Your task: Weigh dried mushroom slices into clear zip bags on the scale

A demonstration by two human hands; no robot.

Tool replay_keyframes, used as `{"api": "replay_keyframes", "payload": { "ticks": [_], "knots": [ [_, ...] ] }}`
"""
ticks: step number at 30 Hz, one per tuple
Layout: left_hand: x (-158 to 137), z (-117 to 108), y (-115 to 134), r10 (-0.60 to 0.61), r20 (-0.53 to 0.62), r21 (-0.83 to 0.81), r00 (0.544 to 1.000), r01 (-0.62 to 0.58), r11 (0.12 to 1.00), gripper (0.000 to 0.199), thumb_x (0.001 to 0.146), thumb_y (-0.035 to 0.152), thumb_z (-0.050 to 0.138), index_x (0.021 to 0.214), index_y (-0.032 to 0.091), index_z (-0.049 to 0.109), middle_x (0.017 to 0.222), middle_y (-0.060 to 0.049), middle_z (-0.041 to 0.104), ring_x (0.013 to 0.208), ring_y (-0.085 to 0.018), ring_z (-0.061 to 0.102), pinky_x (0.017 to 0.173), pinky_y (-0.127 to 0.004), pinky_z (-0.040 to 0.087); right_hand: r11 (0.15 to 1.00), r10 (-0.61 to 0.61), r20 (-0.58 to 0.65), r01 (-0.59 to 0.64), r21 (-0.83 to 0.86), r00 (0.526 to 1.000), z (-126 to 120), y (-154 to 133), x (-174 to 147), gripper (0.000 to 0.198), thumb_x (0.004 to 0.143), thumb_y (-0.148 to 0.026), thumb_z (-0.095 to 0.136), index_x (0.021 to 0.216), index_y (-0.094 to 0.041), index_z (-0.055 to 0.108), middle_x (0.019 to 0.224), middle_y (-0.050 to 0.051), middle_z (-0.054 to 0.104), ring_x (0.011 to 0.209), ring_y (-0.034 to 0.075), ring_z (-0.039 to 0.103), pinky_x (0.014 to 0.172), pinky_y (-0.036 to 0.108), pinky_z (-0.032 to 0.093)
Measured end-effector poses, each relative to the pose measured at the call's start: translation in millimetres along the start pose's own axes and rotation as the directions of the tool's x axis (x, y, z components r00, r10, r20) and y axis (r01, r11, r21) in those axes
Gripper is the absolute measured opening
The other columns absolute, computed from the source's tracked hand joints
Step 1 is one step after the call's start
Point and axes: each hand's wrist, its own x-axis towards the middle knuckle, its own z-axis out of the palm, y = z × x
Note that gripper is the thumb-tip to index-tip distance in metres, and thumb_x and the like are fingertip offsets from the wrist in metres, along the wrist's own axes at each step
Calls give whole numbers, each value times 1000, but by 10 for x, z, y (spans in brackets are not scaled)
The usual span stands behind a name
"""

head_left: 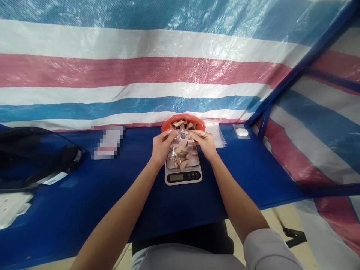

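Note:
A clear plastic bag (184, 139) hangs between my two hands, over a white digital kitchen scale (183, 177). Several pale brown dried slices (181, 153), like mushroom pieces, lie in the bag's lower part. My left hand (164, 145) pinches the bag's top edge at its left corner. At the right corner, my right hand (205, 143) pinches the same edge. Both hands are closed on the plastic. Just behind them stands a red-orange basket (165, 123) with more such slices (184, 123) inside. Whether the bag rests on the scale's plate I cannot tell.
Right of the basket lies a stack of clear bags (215, 135), then a white round object (242, 132) on a small clear packet. A black bag or headgear (70, 155) and a white power strip (12, 208) occupy the blue table's (112, 195) left. Striped sheeting rises behind.

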Motion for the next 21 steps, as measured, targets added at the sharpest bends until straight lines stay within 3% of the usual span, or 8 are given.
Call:
{"api": "replay_keyframes", "payload": {
  "ticks": [11,15,21],
  "knots": [
    [10,-232,-131,-6,-27,-13,1000,6,1000,33,66,46,89,72,16,77,66,-3,71,58,-12,59,54,-24,48,999,20,-6,-20,-35,1000,-53,76,4,44,60,-59,87,81,-21,78,77,2,77,76,21,74,66,34,64],
    [2,-301,-136,-34,-38,-34,999,33,999,34,63,46,90,73,15,78,65,-3,70,56,-12,59,53,-25,48,998,33,49,-31,-52,998,-62,66,-15,43,63,-59,86,82,-21,79,78,2,77,76,20,74,70,35,64],
    [4,-337,-148,-24,-34,-17,999,23,1000,36,61,46,91,76,15,80,72,-5,75,61,-14,64,60,-27,53,997,11,31,-9,-79,999,-62,49,-33,46,62,-63,84,80,-22,77,77,2,77,77,21,73,68,34,64]
  ]
}}
